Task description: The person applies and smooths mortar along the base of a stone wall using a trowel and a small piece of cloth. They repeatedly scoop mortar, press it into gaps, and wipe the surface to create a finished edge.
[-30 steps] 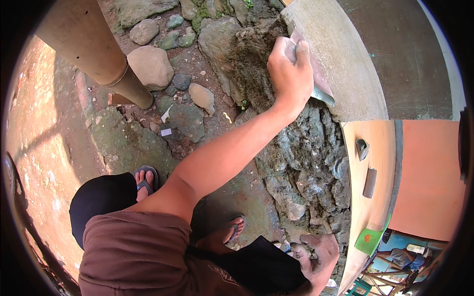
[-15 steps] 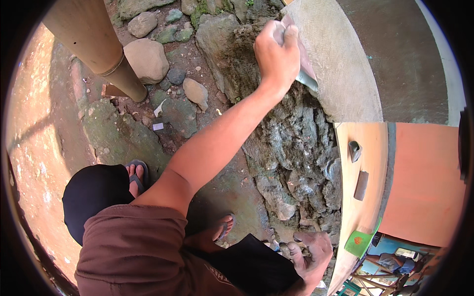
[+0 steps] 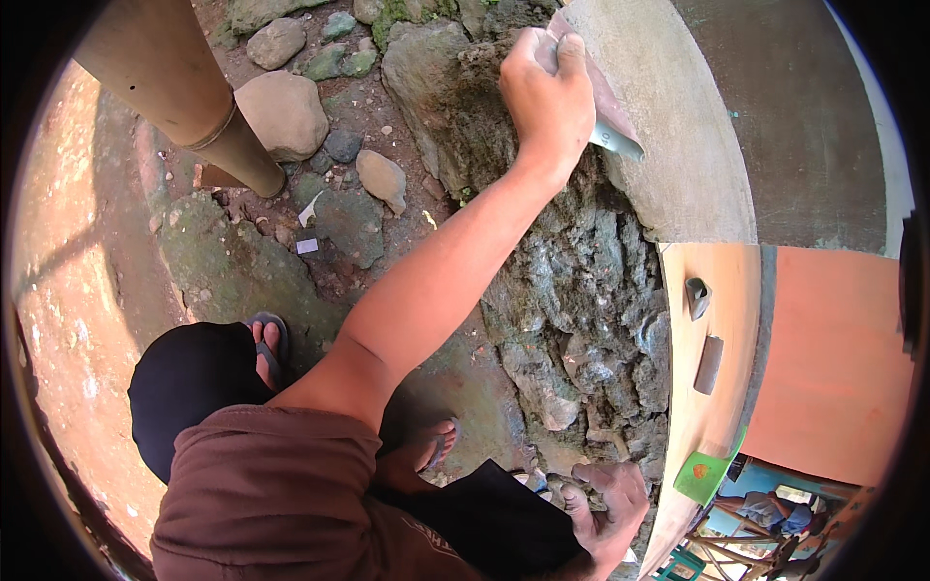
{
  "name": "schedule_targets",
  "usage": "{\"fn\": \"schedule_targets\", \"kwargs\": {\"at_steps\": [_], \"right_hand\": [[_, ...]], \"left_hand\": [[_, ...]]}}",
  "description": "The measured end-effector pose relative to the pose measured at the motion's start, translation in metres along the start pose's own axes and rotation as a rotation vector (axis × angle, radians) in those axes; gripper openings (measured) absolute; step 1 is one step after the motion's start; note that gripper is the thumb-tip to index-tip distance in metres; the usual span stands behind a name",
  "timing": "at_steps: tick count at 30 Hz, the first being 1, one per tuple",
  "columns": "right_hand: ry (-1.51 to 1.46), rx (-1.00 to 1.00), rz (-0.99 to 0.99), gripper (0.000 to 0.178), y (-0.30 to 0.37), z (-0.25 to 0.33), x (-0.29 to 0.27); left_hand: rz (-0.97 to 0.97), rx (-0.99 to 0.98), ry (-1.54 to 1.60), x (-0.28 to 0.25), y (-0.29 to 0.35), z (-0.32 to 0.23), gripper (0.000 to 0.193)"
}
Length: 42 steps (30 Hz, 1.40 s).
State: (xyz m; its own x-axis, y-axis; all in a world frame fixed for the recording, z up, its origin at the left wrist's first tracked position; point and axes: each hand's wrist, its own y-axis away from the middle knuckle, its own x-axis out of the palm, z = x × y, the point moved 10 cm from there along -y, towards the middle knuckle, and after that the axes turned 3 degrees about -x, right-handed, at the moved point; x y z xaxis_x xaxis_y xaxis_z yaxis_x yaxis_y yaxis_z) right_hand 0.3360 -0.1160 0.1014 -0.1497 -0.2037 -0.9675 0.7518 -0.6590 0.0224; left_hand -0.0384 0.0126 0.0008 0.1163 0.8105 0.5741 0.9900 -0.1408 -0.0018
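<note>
Sheet (image 3: 604,90) at 1 o'clock: papery, matt. Rock (image 3: 581,290) at 3: crazy rough. Bamboo post (image 3: 174,87) at 10: kinda smooth.

I have the open face of the concrete slab (image 3: 693,126) to the right of the left grip (image 3: 550,102) and its pinkish sheet (image 3: 603,89); jagged rock (image 3: 581,281) crowds the near side and runs under the forearm. Between there and the right grip (image 3: 610,508) I could pass above the rock. Over the pale surface (image 3: 733,320), a folded grey piece (image 3: 697,297), a dark strip (image 3: 708,365) and a green sheet (image 3: 699,474) stand in my way. Ahead-left, a bamboo post (image 3: 189,102) blocks.
</note>
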Motion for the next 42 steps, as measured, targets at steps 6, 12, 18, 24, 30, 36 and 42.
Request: {"fn": "schedule_targets", "kwargs": {"at_steps": [6, 12, 18, 24, 30, 36, 42], "right_hand": [[0.024, -0.002, -0.001, 0.032, -0.007, -0.005, 0.0], [0.009, -0.022, -0.002, 0.032, -0.005, 0.001, 0.0], [0.02, -0.004, -0.05, 0.034, -0.013, 0.006, -0.001], [0.003, -0.009, -0.053, 0.034, -0.008, 0.001, 0.0], [0.004, -0.007, -0.035, 0.034, -0.016, 0.007, 0.0], [0.019, -0.001, -0.042, 0.035, -0.012, -0.002, 0.002], [-0.041, -0.037, -0.044, 0.035, -0.021, 0.01, 0.003]], "left_hand": [[0.159, 0.022, -0.135, 0.01, 0.013, -0.004, 0.023], [0.066, -0.075, -0.018, 0.004, 0.007, 0.001, 0.024], [0.106, 0.004, -0.063, 0.006, 0.01, -0.002, 0.023], [0.012, 0.049, -0.025, -0.003, 0.008, -0.006, 0.02], [0.028, 0.004, 0.053, 0.002, -0.018, -0.005, 0.021], [0.085, 0.041, -0.126, 0.001, 0.013, -0.006, 0.02], [0.077, 0.081, -0.128, 0.007, 0.003, -0.008, 0.022]]}}
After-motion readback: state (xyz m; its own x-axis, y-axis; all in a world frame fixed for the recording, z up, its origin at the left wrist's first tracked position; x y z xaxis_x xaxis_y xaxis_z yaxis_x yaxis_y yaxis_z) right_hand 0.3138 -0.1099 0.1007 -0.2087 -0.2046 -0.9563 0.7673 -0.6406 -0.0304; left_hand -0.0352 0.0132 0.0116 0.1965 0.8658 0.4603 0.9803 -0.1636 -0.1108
